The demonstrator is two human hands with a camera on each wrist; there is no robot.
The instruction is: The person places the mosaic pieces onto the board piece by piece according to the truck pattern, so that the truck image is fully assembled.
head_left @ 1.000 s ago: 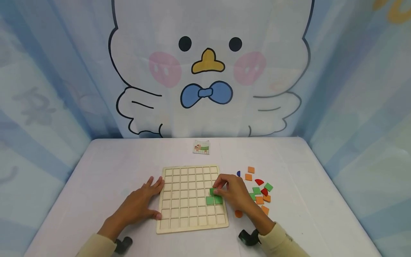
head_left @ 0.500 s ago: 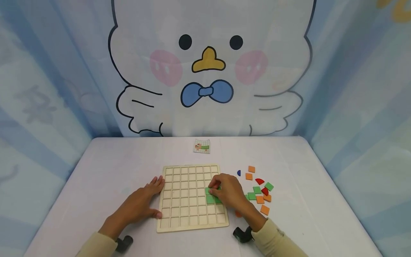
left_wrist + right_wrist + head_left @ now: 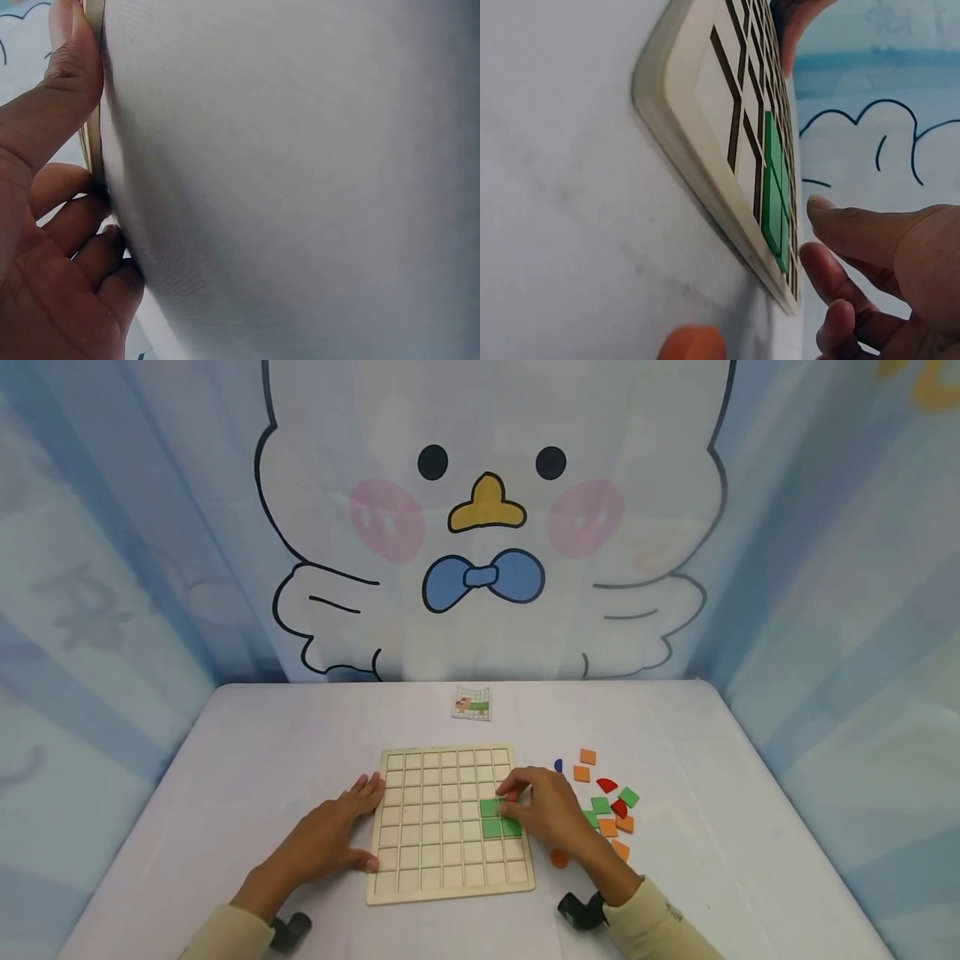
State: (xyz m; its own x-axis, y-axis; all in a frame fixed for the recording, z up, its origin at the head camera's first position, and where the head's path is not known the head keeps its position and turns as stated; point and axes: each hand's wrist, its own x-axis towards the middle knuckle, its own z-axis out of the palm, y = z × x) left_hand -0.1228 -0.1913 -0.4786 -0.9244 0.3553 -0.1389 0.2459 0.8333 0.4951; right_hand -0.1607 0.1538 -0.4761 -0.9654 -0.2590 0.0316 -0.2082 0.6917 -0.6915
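A wooden grid board lies on the table. Green square tiles sit side by side in cells near its right edge; the right wrist view shows the green block too. My left hand rests at the board's left edge, fingers and thumb spread along it; in the left wrist view the thumb touches the board's rim. Over the right edge is my right hand, partly covering the tiles. The right wrist view shows this hand with thumb and fingers loosely bent, nothing between them.
Right of the board lie loose orange squares, green squares, red pieces, a blue half-round piece and an orange round piece. A small picture card lies at the back. Patterned curtains surround the table.
My right hand moved left onto the green tiles with a green tile, then drew back right. That tile now lies flat in its cell. The left hand has stayed at the board's edge.
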